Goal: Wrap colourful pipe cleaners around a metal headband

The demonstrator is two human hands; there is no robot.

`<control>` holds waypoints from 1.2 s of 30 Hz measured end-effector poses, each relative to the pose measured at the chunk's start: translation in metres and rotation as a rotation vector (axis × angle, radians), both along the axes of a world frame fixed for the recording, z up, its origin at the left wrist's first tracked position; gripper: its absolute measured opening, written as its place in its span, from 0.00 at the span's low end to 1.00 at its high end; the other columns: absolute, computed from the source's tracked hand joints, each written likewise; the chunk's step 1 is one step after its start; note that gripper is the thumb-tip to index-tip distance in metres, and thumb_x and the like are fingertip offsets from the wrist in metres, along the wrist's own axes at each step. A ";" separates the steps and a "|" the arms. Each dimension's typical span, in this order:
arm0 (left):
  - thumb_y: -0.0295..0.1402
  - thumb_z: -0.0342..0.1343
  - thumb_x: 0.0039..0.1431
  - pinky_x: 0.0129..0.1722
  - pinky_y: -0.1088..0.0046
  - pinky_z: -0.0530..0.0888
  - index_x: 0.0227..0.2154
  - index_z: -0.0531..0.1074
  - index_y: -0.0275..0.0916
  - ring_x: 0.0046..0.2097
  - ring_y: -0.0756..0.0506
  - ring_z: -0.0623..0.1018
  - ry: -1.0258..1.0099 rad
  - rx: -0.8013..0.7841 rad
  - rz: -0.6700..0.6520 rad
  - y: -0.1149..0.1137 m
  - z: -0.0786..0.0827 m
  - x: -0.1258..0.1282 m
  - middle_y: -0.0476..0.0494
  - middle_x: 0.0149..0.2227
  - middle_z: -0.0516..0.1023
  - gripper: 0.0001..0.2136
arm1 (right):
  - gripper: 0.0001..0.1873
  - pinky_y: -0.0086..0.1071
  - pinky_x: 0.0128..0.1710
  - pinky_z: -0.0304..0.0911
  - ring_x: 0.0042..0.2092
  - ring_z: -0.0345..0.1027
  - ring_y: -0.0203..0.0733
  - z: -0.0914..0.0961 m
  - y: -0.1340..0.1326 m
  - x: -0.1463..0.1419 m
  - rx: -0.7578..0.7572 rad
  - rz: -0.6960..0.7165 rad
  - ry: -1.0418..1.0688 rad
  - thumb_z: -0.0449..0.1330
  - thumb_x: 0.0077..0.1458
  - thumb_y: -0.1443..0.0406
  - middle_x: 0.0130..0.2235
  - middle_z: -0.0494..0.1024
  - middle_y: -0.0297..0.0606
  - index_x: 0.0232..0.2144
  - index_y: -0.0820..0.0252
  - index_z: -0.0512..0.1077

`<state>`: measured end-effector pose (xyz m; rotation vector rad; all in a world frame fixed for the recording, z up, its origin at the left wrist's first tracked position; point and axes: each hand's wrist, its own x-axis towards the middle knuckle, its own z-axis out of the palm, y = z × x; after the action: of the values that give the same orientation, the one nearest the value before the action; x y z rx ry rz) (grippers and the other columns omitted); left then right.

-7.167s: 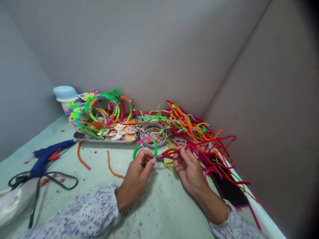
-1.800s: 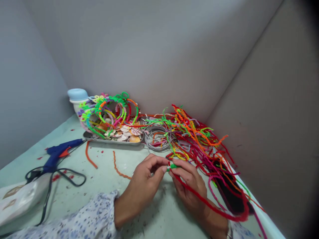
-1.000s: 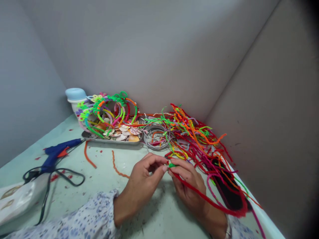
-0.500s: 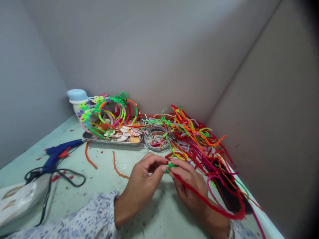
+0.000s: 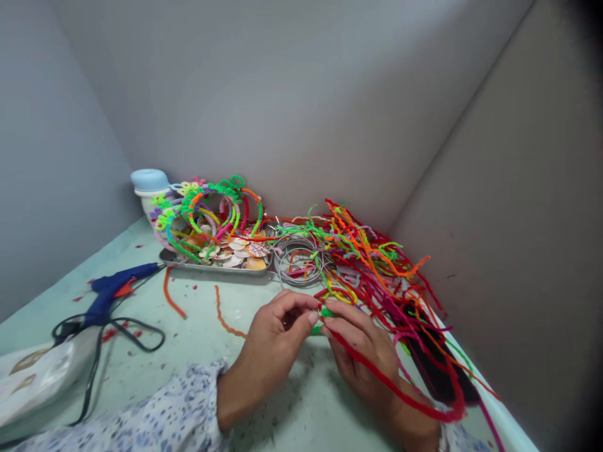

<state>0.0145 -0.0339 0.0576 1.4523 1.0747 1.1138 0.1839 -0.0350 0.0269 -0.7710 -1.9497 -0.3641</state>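
My left hand [image 5: 279, 336] and my right hand [image 5: 360, 342] meet over the front middle of the table. Between the fingertips of both is a small green fuzzy piece [image 5: 326, 312], largely hidden by the fingers. A long red pipe cleaner [image 5: 384, 375] runs from that spot across my right hand and loops out to the right. My left thumb and index finger pinch the red pipe cleaner's end beside the green piece. The fingers of my right hand are closed round both, the exact grip hidden.
A metal tray [image 5: 221, 271] of shells holds colourful pipe-cleaner rings [image 5: 214, 188], beside a blue-lidded white bottle [image 5: 151, 182]. Wire coils [image 5: 301, 276] and a pipe-cleaner heap [image 5: 377, 251] lie right, partly over a dark flat object [image 5: 436, 370]. A blue glue gun [image 5: 106, 295] and plastic bag [image 5: 44, 370] are left.
The hands stay nearly in place, with slight finger movement at the green piece. The whole view has shifted a little.
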 end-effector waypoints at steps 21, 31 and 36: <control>0.34 0.59 0.52 0.39 0.69 0.73 0.36 0.75 0.35 0.36 0.46 0.76 -0.142 -0.156 -0.017 0.003 0.004 0.002 0.43 0.35 0.79 0.09 | 0.13 0.31 0.39 0.72 0.45 0.75 0.41 0.002 0.000 0.000 -0.027 0.049 -0.024 0.57 0.55 0.73 0.45 0.77 0.48 0.44 0.59 0.67; 0.34 0.59 0.52 0.40 0.68 0.73 0.36 0.75 0.36 0.37 0.46 0.76 -0.141 -0.164 -0.018 0.002 0.004 0.002 0.42 0.36 0.79 0.10 | 0.15 0.31 0.40 0.72 0.46 0.74 0.42 0.003 -0.001 0.000 -0.052 0.048 -0.016 0.57 0.55 0.73 0.46 0.77 0.47 0.45 0.57 0.67; 0.35 0.60 0.52 0.38 0.69 0.73 0.36 0.75 0.36 0.37 0.46 0.76 -0.172 -0.193 -0.039 0.003 0.001 0.001 0.42 0.36 0.79 0.10 | 0.14 0.32 0.40 0.72 0.47 0.73 0.42 0.002 -0.002 0.001 -0.050 0.041 -0.028 0.57 0.55 0.73 0.47 0.76 0.48 0.44 0.58 0.67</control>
<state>0.0154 -0.0304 0.0585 1.1989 0.9997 1.0557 0.1845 -0.0367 0.0292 -0.7602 -2.0045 -0.3043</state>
